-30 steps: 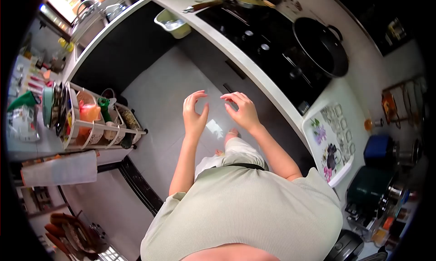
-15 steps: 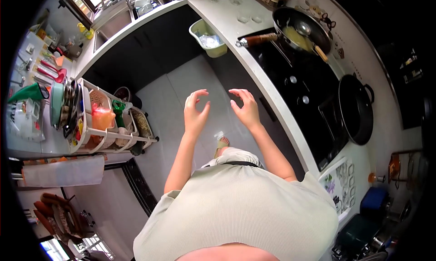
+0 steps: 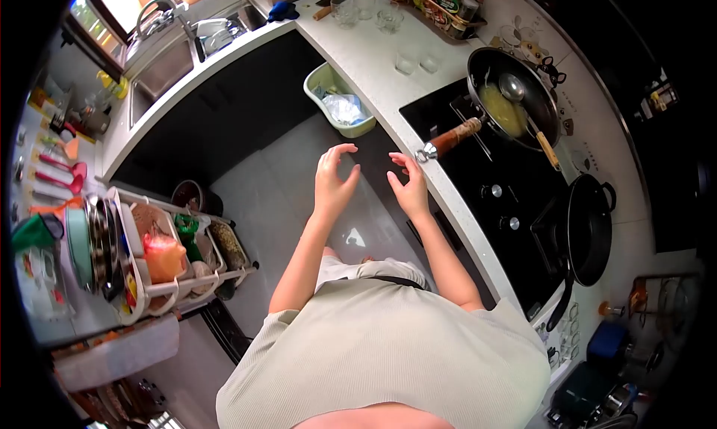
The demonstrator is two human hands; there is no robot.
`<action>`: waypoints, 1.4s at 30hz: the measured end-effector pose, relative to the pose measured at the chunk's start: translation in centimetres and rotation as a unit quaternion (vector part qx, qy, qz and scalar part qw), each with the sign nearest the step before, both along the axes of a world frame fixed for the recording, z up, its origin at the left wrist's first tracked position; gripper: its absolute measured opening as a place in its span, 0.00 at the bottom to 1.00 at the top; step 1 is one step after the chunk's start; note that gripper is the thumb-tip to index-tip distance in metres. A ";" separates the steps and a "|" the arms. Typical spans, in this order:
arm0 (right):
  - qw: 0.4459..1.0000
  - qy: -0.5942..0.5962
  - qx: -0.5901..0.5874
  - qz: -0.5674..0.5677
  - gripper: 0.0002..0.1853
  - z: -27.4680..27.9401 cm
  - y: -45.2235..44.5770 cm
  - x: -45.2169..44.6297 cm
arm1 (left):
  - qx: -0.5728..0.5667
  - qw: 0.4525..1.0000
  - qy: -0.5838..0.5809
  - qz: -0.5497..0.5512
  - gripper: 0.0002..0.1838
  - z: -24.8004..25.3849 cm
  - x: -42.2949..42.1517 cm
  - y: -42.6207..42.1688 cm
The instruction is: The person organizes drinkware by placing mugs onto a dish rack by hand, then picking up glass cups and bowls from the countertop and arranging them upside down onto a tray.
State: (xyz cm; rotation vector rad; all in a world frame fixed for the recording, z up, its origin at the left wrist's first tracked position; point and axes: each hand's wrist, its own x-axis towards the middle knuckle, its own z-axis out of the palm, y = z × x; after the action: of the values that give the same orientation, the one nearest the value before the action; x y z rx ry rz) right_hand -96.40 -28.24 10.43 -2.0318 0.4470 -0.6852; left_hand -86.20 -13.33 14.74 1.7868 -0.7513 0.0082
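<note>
Both of my hands are raised in front of my body above the grey floor (image 3: 261, 197), empty, with fingers curved and apart. My left hand (image 3: 336, 181) is open, its thumb apart from the fingers. To its right, my right hand (image 3: 408, 184) is open too, close to the front edge of the counter and the wooden-handled wok (image 3: 497, 119). Yellowish liquid and a ladle (image 3: 512, 88) are in that wok, on the black stove (image 3: 478, 175). A green bin (image 3: 328, 78) with a bag in it hangs on the counter front, beyond my hands.
A second black pan (image 3: 590, 235) sits at the stove's right end. Glasses (image 3: 388, 17) and a seasoning basket (image 3: 448, 18) stand on the back counter. The sink (image 3: 163, 82) is at upper left. A white rack (image 3: 160, 291) with bags and pan lids stands at left.
The view has shifted along the kitchen, bringing the wok, green bin and glasses further into view. My hands stay raised and open, with nothing taken hold of.
</note>
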 end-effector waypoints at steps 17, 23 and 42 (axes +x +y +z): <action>0.945 -0.086 0.136 -0.285 0.21 -5.2 -4.4 19.0 | 0.071 0.979 -0.009 -0.190 0.22 -4.3 21.8 -6.0; 0.872 -0.194 0.201 -0.402 0.24 -6.8 -11.7 22.0 | 0.087 0.965 -0.007 -0.249 0.26 -5.1 25.4 -12.1; 0.937 -0.018 0.128 -0.324 0.42 -7.1 -30.9 25.0 | 0.150 0.902 -0.050 -0.402 0.45 -10.2 33.1 -34.1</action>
State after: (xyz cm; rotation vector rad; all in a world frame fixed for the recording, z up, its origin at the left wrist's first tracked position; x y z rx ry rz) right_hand -71.39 -59.14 3.31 -1.6110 1.1500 -0.9910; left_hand -53.09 -47.39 4.58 1.6376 -1.5886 -0.5977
